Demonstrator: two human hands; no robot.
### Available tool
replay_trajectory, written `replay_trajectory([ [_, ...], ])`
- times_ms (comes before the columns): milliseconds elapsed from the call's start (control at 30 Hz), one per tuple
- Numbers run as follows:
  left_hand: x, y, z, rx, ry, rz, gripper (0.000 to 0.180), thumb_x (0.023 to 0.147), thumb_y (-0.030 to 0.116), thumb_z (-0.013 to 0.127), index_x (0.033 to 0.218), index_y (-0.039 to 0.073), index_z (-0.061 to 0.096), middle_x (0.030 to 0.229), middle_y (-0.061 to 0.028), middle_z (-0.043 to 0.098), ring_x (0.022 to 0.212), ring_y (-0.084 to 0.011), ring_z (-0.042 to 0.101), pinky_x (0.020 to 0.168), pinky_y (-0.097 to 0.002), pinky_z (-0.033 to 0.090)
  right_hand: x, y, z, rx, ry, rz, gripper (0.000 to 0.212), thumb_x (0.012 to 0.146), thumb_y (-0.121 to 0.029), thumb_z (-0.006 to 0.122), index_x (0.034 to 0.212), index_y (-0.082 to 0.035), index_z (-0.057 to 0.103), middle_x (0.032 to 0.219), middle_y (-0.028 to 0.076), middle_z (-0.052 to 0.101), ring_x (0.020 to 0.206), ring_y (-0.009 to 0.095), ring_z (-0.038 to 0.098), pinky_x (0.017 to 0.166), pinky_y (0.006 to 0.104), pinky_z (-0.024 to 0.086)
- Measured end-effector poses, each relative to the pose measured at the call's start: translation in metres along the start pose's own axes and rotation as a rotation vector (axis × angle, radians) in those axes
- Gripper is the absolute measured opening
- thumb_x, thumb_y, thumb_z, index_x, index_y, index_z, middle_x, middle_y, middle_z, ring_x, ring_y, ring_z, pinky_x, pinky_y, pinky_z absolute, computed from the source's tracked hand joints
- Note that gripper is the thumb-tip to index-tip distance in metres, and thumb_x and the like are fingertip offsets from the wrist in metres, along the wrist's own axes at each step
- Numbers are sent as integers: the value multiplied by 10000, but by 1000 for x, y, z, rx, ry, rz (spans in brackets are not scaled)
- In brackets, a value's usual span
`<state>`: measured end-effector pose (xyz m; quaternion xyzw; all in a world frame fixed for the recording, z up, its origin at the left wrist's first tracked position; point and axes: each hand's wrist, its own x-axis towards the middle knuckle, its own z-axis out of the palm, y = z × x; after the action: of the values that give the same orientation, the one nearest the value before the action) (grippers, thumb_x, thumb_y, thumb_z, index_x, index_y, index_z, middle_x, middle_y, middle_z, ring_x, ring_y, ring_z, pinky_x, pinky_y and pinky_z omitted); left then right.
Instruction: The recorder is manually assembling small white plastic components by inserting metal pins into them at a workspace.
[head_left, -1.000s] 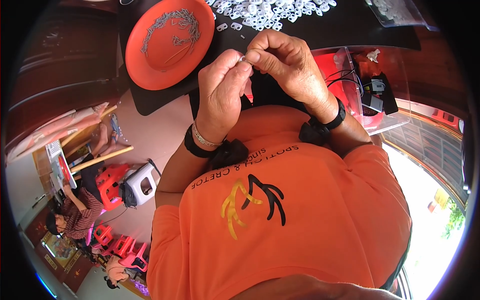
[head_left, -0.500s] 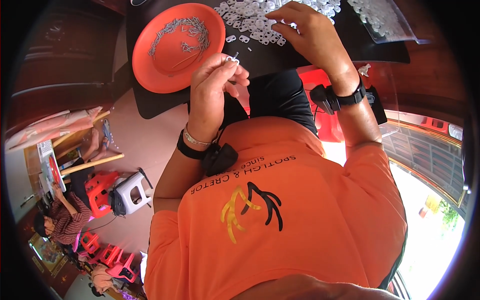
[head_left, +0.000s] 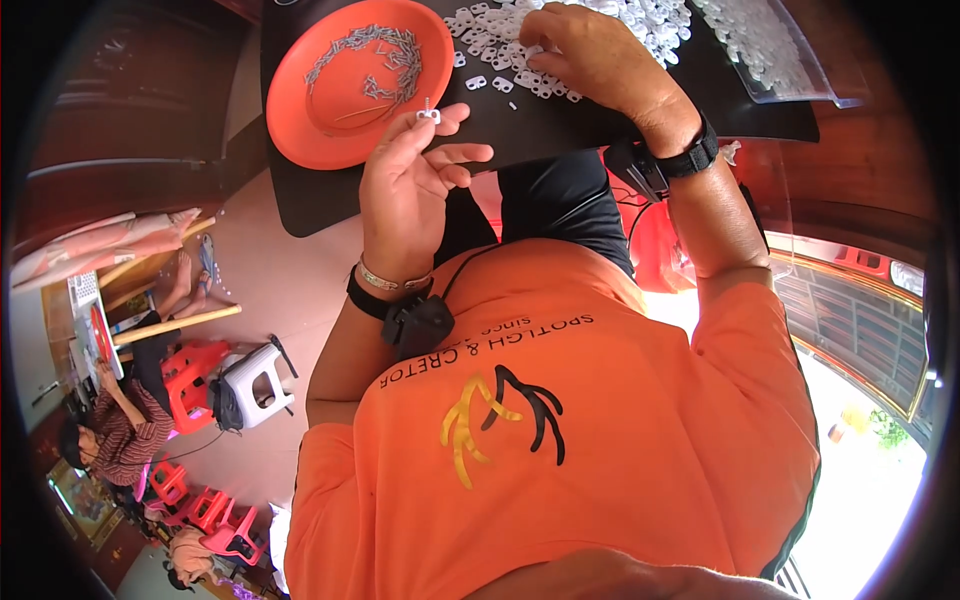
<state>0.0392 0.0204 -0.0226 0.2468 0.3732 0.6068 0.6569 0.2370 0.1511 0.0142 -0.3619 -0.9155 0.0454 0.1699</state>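
My left hand (head_left: 402,195) pinches a small white plastic clip (head_left: 429,117) between thumb and forefinger, near the rim of a round orange plate. A thin metal screw (head_left: 427,103) stands up out of the clip. The other fingers of that hand are loosely spread. My right hand (head_left: 605,65) rests at a heap of white plastic clips (head_left: 490,35), its fingers curled down among them. What lies between its fingertips is hidden. On the orange plate (head_left: 290,125) several grey metal screws (head_left: 345,45) lie in a curved band.
Loose clips (head_left: 476,83) lie at the heap's near edge on the dark table (head_left: 540,125). A clear plastic tray (head_left: 815,85) of white parts stands at the right. On the left are a grey-white stool (head_left: 262,390), red stools (head_left: 190,385) and a seated person (head_left: 130,430).
My left hand has shifted left and up toward the plate with the clip and screw. The fingers of my right hand have curled in closer to the heap.
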Motion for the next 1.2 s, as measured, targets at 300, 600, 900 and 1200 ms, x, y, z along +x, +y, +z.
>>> replay_trajectory([
  [300,-4,9,-2,54,-42,-59,182,924,157,452,933,8,557,988,-158,637,737,-229,658,573,-260,476,-2,1,0,297,46,93,151,794,-139,642,866,-15,595,815,146,628,753,292,620,663,362,493],
  [600,-4,8,30,308,-89,46,212,901,189,498,837,7,587,668,-24,563,560,-89,533,512,-203,386,-26,-28,7,1555,-24,387,198,873,-127,641,1035,-16,615,852,58,669,721,92,619,688,215,507],
  [900,-5,2,33,414,-38,126,212,890,192,515,800,10,572,595,3,504,514,-56,433,479,-200,300,-36,-43,15,1605,19,351,174,865,-105,652,1006,-4,639,848,45,672,730,86,617,687,216,511],
  [1200,-8,-1,31,393,-26,111,211,888,188,511,792,10,570,589,8,493,506,-55,419,472,-199,292,-39,-50,15,1462,102,332,157,865,-96,657,994,-7,646,834,30,666,727,74,604,675,206,505],
])
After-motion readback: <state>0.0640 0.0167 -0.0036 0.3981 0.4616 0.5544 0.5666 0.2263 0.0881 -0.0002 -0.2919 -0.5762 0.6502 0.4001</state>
